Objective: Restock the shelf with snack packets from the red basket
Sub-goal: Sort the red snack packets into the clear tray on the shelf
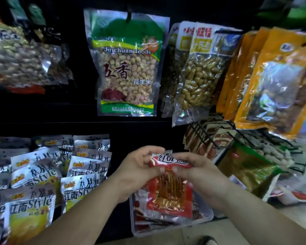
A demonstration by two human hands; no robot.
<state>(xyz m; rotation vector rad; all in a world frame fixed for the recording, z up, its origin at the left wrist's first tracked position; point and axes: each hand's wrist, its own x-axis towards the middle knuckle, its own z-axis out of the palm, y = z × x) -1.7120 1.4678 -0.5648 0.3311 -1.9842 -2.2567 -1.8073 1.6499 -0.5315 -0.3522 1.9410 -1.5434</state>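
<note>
Head view shows the left hand and the right hand meeting at the top edge of a red snack packet. The fingers of both hands are curled over its printed header and the thumbs pinch the front, so each hand grips the packet. It hangs upright, near and centre, directly over a shallow clear bin that holds more red packets lying flat. Left of the hands, silver packets stand in overlapping rows. Far and centre, a peanut bag hangs from a hook against the dark shelf. To the right, a black wire rack holds brown-and-red packets.
</note>
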